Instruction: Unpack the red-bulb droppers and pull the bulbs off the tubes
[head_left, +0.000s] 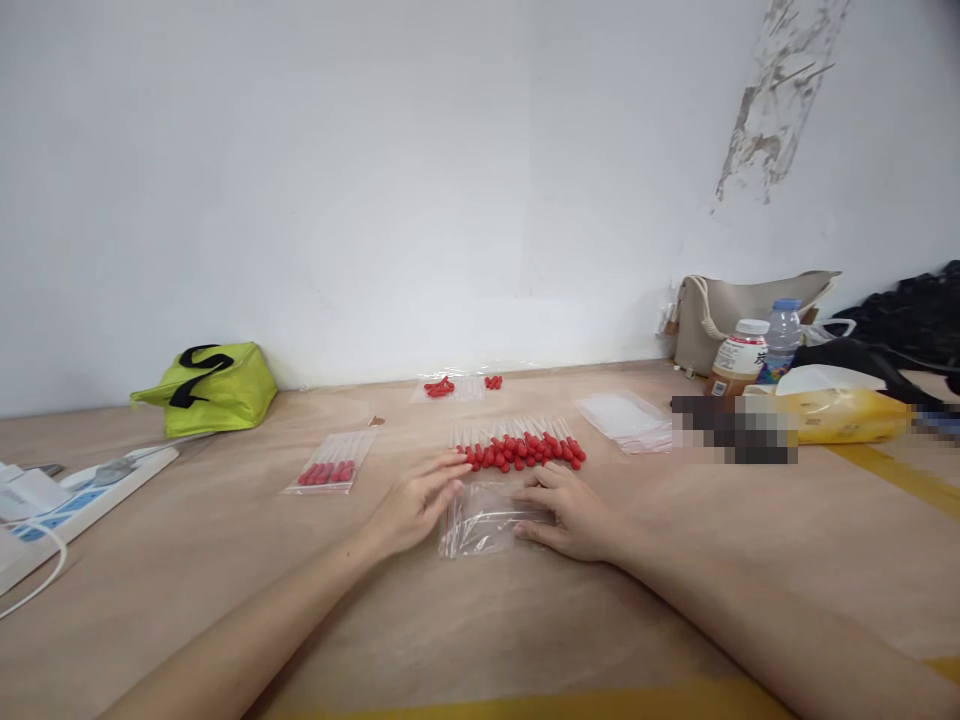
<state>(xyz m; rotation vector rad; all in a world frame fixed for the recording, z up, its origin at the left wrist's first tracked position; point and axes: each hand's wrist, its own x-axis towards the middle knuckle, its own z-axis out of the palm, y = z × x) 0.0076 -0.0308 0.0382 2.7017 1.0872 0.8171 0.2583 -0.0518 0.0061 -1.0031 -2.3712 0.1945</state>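
A clear zip bag (pixel 487 522) lies flat on the table between my hands. My left hand (pixel 421 500) rests at the bag's left edge, fingers stretched towards the near side of a pile of red-tipped white sticks (pixel 525 450). From the right, my right hand (pixel 574 515) lies over the bag's right part, thumb and fingers apart. Both hands look open, and no stick shows in either. To the left is a zip bag with several red-tipped sticks (pixel 327 472) inside. A stack of clear bags (pixel 626 418) lies beyond my right hand.
Near the wall lie more bagged red pieces (pixel 440 387). A lime-green bag (pixel 221 388) and a white power strip (pixel 97 500) are at the left. Bottles (pixel 741 357), a beige bag (pixel 750 300) and a yellow tissue pack (pixel 847 415) stand at the right.
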